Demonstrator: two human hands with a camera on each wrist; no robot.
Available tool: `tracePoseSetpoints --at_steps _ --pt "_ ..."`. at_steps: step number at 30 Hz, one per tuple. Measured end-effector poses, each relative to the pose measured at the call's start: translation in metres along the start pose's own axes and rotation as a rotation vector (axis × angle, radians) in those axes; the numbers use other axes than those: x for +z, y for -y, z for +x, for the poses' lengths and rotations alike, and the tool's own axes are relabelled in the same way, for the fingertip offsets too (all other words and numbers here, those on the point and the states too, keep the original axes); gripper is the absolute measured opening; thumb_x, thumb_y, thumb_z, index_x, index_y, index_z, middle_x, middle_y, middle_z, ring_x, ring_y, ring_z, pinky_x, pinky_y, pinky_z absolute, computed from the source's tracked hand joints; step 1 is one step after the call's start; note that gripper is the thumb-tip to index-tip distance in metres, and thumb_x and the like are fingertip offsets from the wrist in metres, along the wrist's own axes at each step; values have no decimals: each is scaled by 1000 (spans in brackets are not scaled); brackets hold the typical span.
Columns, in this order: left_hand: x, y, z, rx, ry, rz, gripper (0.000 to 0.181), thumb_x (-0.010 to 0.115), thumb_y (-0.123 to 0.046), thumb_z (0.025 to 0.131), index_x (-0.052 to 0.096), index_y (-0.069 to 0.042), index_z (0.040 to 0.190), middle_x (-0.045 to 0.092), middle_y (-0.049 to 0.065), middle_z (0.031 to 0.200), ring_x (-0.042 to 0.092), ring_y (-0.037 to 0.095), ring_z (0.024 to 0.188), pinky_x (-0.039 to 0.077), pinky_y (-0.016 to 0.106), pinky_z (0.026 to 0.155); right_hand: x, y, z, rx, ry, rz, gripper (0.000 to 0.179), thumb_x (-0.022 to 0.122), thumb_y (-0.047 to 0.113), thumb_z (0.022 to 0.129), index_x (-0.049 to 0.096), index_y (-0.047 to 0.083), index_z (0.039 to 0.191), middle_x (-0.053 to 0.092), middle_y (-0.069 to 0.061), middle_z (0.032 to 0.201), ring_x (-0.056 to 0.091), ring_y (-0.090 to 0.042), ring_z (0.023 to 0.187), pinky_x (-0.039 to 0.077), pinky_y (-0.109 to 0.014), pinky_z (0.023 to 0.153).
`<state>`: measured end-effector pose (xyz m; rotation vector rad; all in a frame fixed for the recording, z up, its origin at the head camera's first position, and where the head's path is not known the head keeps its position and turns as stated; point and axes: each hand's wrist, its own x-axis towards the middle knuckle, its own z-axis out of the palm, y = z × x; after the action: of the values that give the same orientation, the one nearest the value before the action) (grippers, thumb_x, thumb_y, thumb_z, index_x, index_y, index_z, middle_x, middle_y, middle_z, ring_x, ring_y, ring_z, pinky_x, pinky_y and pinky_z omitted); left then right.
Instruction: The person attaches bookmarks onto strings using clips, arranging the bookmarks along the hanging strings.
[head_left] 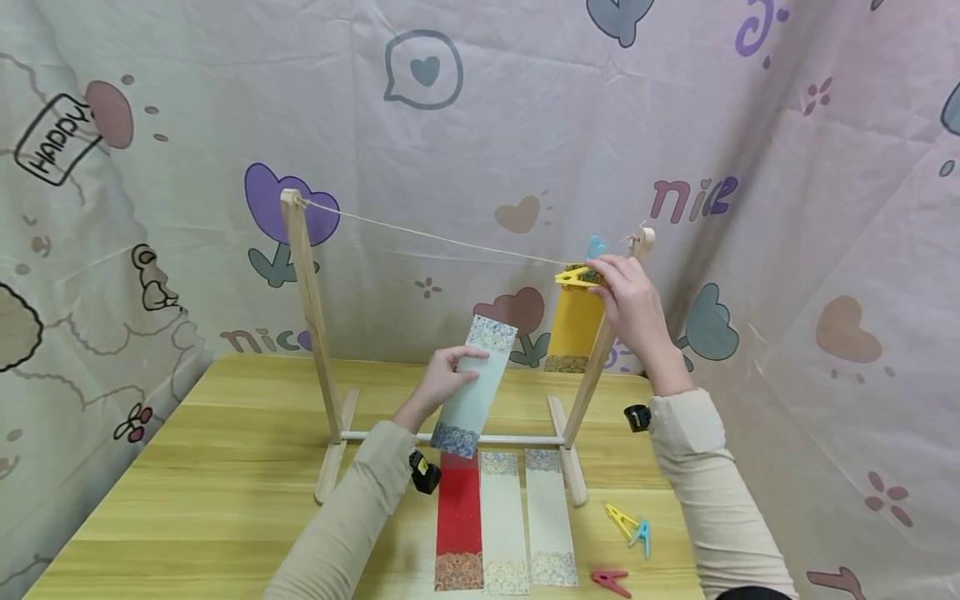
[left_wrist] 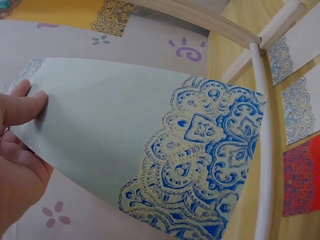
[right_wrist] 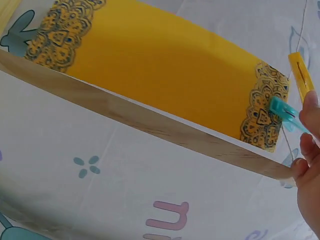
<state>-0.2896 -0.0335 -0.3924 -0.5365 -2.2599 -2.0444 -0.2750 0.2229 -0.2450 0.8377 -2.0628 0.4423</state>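
My left hand [head_left: 442,382] pinches a pale blue-green paper strip [head_left: 474,379] with ornate blue lace-like ends, held tilted in the air below the string [head_left: 420,234]. The strip's patterned end fills much of the left wrist view. Up at the string's right part, my right hand [head_left: 633,304] pinches a yellow clothespin [head_left: 574,277]. Beside it, a blue clothespin [right_wrist: 281,109] grips the top of a yellow paper strip [right_wrist: 165,65] that hangs from the string near the right post. In the right wrist view, the yellow clothespin's jaws are near the string; contact with it is unclear.
A wooden frame's left post [head_left: 309,308] and right post [head_left: 588,383] carry the string, joined by a white bar [head_left: 517,439]. On the table [head_left: 187,467] lie a red strip [head_left: 459,517], two whitish strips, and yellow, blue and red clothespins [head_left: 611,581] at the right.
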Motion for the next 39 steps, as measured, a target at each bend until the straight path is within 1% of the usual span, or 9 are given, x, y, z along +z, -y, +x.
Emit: tracePoseSetpoints --at_steps 7,10,12,18,21,26,36,38,39 --pt "3 -16 5 -14 31 -6 30 57 12 78 61 4 106 52 22 120 58 36 91 51 40 68 -3 -2 13 8 -15 -17 30 63 -3 79 59 -5 108 58 -15 106 47 -27 90 43 -37 77" --pt "4 -18 8 11 30 5 30 57 12 77 62 3 105 53 20 119 58 33 92 52 38 68 -5 -1 17 3 -17 -21 30 63 -3 79 59 -4 108 58 -15 106 47 -27 90 43 -37 77" --pt "5 -26 7 17 28 10 30 57 12 77 63 3 105 53 20 119 58 33 93 51 38 69 -6 0 21 -2 -13 -26 29 63 -3 78 59 -4 108 58 -15 106 47 -27 89 42 -37 76" --pt "7 -25 16 26 22 44 32 57 13 76 63 1 105 54 18 119 59 31 90 52 35 66 -8 2 31 -39 -3 -69 27 65 -4 76 61 -4 103 59 -15 102 44 -28 82 38 -37 68" --pt "8 -25 21 31 16 60 33 58 13 76 64 -2 104 55 14 118 59 28 91 52 33 66 -10 2 36 -47 26 -94 26 65 -5 76 62 -3 102 60 -14 100 44 -28 81 37 -37 69" --pt "11 -33 24 67 11 70 32 58 12 77 65 -3 104 56 12 117 57 27 97 51 32 69 -10 1 43 -48 69 -129 25 63 -8 77 63 -1 101 62 -12 98 43 -28 82 35 -36 69" --pt "15 -42 32 159 26 111 31 58 13 76 65 -2 103 59 9 114 48 21 110 46 31 80 -7 4 53 -35 113 -212 21 67 -3 76 66 3 96 64 -8 92 40 -25 76 29 -33 61" --pt "15 -44 33 177 32 114 31 58 13 77 65 -1 103 59 9 113 47 20 112 44 29 79 -6 4 54 -33 118 -229 21 67 -3 75 66 3 95 64 -8 91 40 -25 75 28 -33 60" --pt "15 -45 33 183 34 116 31 58 13 77 65 -2 103 59 9 113 48 20 110 45 28 75 -6 5 54 -32 120 -237 20 67 -3 75 66 4 94 64 -8 91 40 -24 75 28 -33 60"
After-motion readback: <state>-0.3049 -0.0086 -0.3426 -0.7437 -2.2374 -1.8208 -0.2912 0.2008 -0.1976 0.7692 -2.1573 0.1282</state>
